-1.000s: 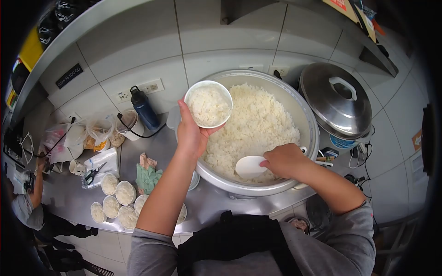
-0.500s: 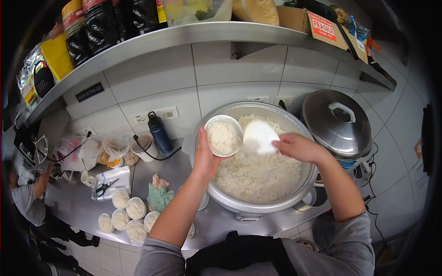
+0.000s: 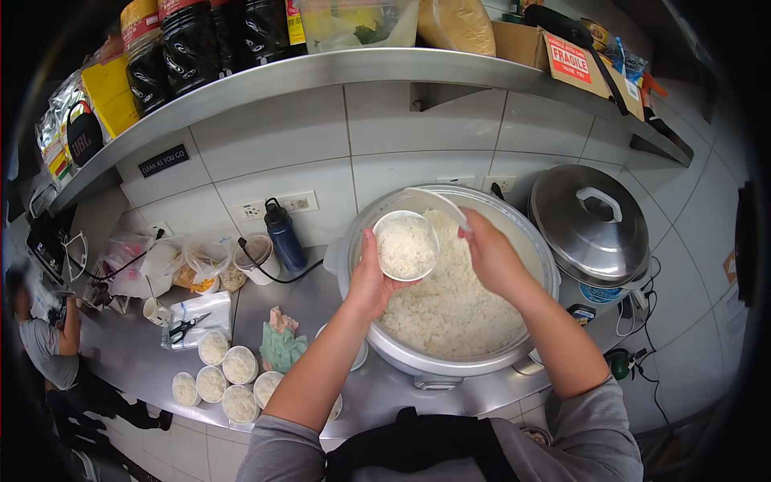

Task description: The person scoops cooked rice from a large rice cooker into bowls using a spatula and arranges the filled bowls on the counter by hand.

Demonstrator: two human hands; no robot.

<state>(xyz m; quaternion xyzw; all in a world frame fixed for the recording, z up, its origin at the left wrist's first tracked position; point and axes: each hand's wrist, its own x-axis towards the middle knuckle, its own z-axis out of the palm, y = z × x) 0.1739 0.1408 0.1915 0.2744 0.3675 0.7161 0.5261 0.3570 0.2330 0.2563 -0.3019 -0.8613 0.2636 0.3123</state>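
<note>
My left hand (image 3: 369, 283) is wrapped round a white round cup (image 3: 434, 261) filled with rice, held up over the left part of a large metal rice pot (image 3: 450, 368). In my right hand (image 3: 491, 255) is a white rice paddle (image 3: 454, 210), gripped by its handle and seen nearly edge-on, its blade just above and behind the cup. Whether the blade touches the cup's rim I cannot tell. Cooked rice (image 3: 454, 317) lies in the pot below both hands, with a hollow towards the back.
Several rice-filled cups (image 3: 239, 365) stand at the counter's front left, near a green cloth (image 3: 283, 347) and scissors (image 3: 186, 328). A blue bottle (image 3: 284, 237) is by the wall. A lidded pot (image 3: 590, 233) stands right; a shelf (image 3: 321, 74) runs overhead. Another person (image 3: 50, 341) is far left.
The paddle has turned from flat above the rice to nearly edge-on and moved up and left, behind the cup. The rice in the cup looks fuller. The camera view has shifted slightly.
</note>
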